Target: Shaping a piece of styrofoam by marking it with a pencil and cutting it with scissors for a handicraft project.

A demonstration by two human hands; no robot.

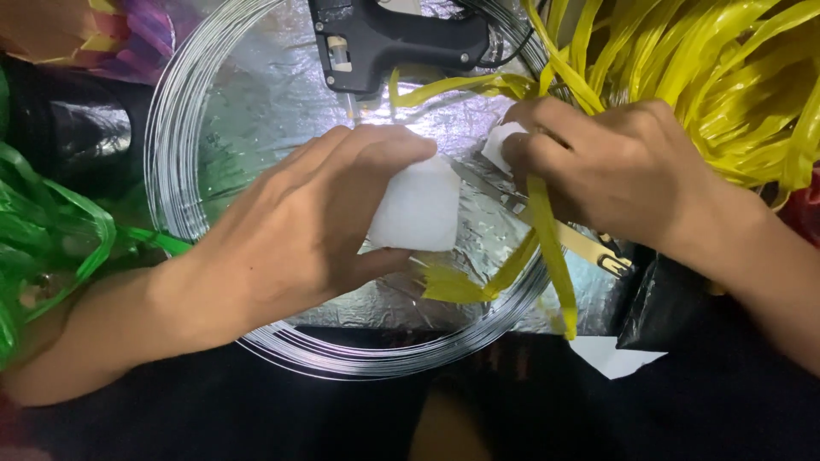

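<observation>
White foam-like block is pinched in the left hand, thumb under and fingers over its top edge; grip closed on the block, held above the foil sheet. Right hand is closed on a smaller white piece and on a yellow plastic strip that passes under its fingers and hangs down below the grip, end free. The two white pieces are near, not touching. Behind the right grip lies the mass of loose yellow strips; ahead of both grips, the black glue gun, nozzle pointing down at the foil. A coil of silver wire rings the work area. Below the right grip a metal blade or scissors lies on the foil, partly hidden, so I cannot tell which. Green strips sit outside the left wrist. Judgement: the step looks like fixing strip to the white piece. To do it well, keep the strip flat and taut against the piece, thumb pressing at the contact point, and hold the larger block steady and clear of the nozzle. The trailing end could snag on the wire coil, so keep it inside the ring.
</observation>
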